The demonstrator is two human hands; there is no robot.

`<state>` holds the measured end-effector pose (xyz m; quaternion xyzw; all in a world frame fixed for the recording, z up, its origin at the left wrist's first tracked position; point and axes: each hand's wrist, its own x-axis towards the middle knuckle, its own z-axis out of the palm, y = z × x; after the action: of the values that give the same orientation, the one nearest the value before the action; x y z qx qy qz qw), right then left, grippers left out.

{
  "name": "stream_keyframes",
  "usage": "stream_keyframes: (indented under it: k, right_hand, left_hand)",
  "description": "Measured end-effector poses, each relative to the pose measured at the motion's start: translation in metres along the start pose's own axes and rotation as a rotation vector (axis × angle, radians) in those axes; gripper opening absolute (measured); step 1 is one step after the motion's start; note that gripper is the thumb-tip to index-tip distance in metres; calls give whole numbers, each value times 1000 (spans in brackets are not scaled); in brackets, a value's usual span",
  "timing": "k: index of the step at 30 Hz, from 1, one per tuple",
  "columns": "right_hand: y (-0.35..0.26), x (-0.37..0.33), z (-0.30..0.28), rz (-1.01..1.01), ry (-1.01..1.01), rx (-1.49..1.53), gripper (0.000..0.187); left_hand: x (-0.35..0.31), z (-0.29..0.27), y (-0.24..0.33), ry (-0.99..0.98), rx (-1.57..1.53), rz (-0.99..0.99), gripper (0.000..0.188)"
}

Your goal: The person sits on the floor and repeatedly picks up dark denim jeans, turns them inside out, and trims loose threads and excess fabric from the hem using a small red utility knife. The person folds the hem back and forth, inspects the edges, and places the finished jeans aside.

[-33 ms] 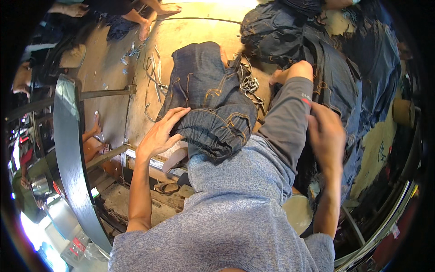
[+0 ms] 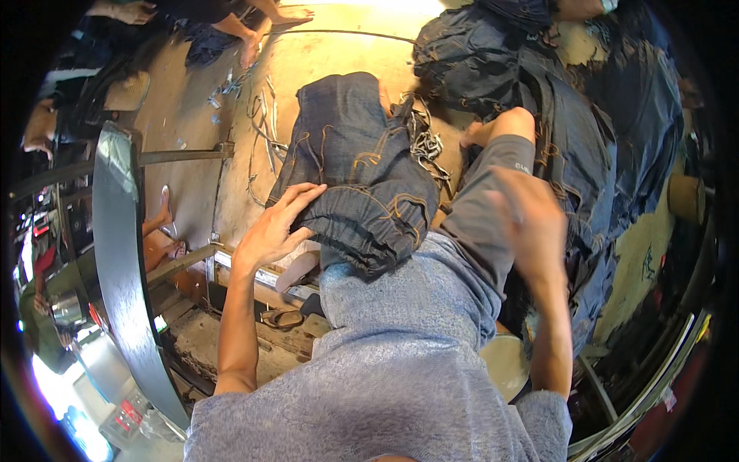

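Fingers (image 2: 302, 195) of the left hand (image 2: 265, 239) lay nearly straight on a dark denim garment (image 2: 350, 173), at nine o'clock from the middle of the view, with the thumb held apart from them beside the gathered waistband (image 2: 346, 231). That garment rested across the lap at twelve o'clock, its waistband turned toward six and loose orange threads (image 2: 368, 159) showing on it. At three o'clock the right hand (image 2: 531, 223) was blurred in front of the grey shorts (image 2: 485, 208); I could not tell whether its fingers were spread or curled, nor whether they touched the cloth.

A heap of dark denim (image 2: 573, 146) lay at two o'clock, and tangled pale strips (image 2: 426, 142) at one, just beside the garment. Another person's foot (image 2: 249, 48) stood at eleven, a sandal (image 2: 283, 318) lay between seven and eight, and a dark curved panel (image 2: 119, 231) rose at nine, outside the left hand.
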<state>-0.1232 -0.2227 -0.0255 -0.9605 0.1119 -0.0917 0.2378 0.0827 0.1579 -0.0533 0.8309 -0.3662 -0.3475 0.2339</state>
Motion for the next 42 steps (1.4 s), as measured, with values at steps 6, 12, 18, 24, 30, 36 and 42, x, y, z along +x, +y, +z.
stream_keyframes:
  k: [6, 12, 18, 24, 30, 36, 42]
  right_hand:
    - [-91, 69, 99, -287, -397, 266, 76]
    - [-56, 85, 117, -187, -636, 561, 29]
    - [-29, 91, 134, 3, -643, 813, 26]
    - [-8, 78, 159, 384, -574, 1231, 25]
    - [0, 59, 165, 754, -486, 1534, 23]
    - [8, 49, 176, 937, -376, 1809, 19]
    - [0, 59, 171, 864, -320, 1666, 23]
  left_hand:
    - [-1, -12, 18, -42, 72, -10, 81]
    - [10, 3, 46, 307, 281, 142, 81]
    - [21, 55, 78, 160, 472, 337, 67]
    - [29, 78, 96, 135, 528, 313, 67]
    - [27, 82, 107, 85, 567, 322, 67]
    - [21, 86, 113, 27, 586, 322, 68]
    - [21, 58, 118, 122, 367, 261, 65]
